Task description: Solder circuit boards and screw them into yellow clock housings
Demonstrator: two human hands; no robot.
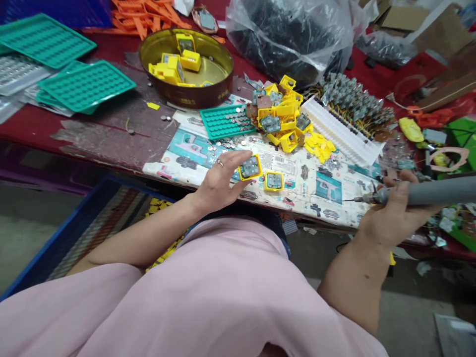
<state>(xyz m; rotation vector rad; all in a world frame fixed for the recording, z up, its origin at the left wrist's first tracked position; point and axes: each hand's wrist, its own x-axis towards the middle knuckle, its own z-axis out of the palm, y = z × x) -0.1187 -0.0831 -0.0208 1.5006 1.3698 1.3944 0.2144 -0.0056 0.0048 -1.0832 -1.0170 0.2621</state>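
Between the thumb and fingers of my left hand [219, 183] is a small yellow plastic case [250, 167] with a grey part inside. A second yellow case [274, 181], also with a grey part in it, lies just right of it on the printed cardboard sheet [297, 191]. My right hand [388, 218] is wrapped around a grey electric screwdriver [439, 192], its thin bit pointing left over the cardboard. Behind the cases lie a green tray [219, 124] with small round metal pieces in it and a pile of yellow cases [288, 116].
A round tin [189, 96] holding yellow cases stands behind the cardboard. White foam strip [342, 131], wired grey parts [357, 99] and a black-filled plastic bag [290, 39] are at the back right. Green trays [87, 84] lie left; a blue crate [48, 258] stands below the table edge.
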